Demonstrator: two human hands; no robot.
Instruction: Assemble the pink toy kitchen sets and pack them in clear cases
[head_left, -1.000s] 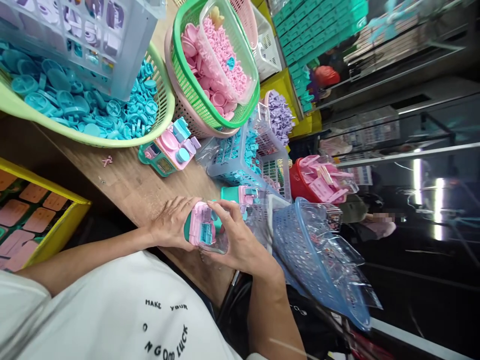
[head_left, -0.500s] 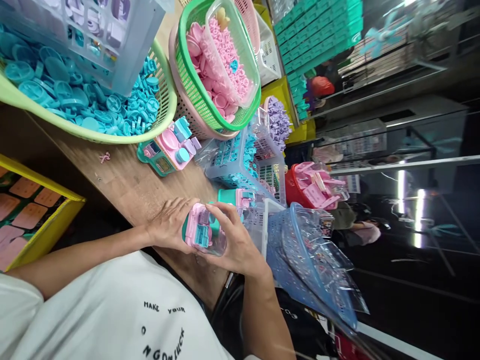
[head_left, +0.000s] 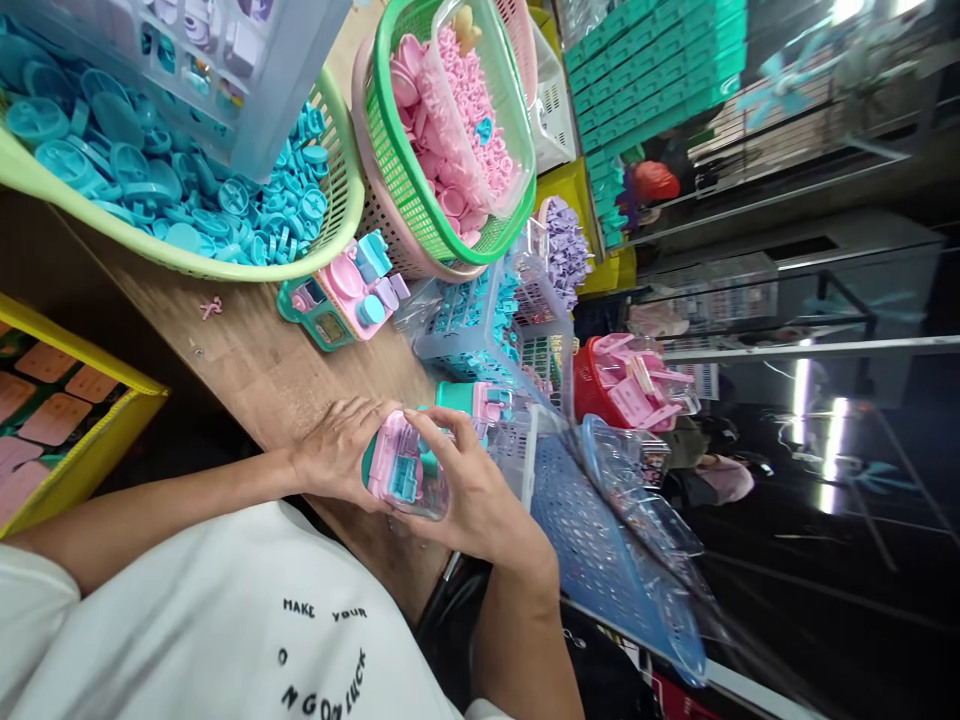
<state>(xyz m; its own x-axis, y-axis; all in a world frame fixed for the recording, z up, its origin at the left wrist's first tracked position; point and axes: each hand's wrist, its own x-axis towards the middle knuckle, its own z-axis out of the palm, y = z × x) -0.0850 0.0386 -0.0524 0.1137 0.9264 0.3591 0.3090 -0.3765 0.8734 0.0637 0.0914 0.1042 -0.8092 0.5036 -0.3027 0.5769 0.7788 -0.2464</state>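
Between my two hands is a small toy bus point(head_left: 406, 478) with a teal body, a pink inside with a blue seat-like part, and a clear plastic cover. My left hand point(head_left: 339, 450) is closed round its teal side. My right hand point(head_left: 480, 490) grips the clear side, index finger bent over the far edge and thumb along the near edge. Fingers hide part of the toy. A similar open-topped toy bus point(head_left: 341, 298) stands on the wooden table point(head_left: 247, 365), with pink, blue and purple parts inside. Another teal and pink toy point(head_left: 456, 396) sits just behind my right fingers.
A yellow-green basket point(head_left: 341, 215) of blue parts stands far left, beside a green basket point(head_left: 382, 110) of pink parts. Blue parts fill a clear crate point(head_left: 457, 345). A red basket point(head_left: 590, 385) and a blue basket point(head_left: 577, 520) lie to the right. A yellow box point(head_left: 142, 400) sits left.
The view has shifted slightly. Both hands keep hold of the toy bus in nearly the same place, and my right index finger appears a little more bent.
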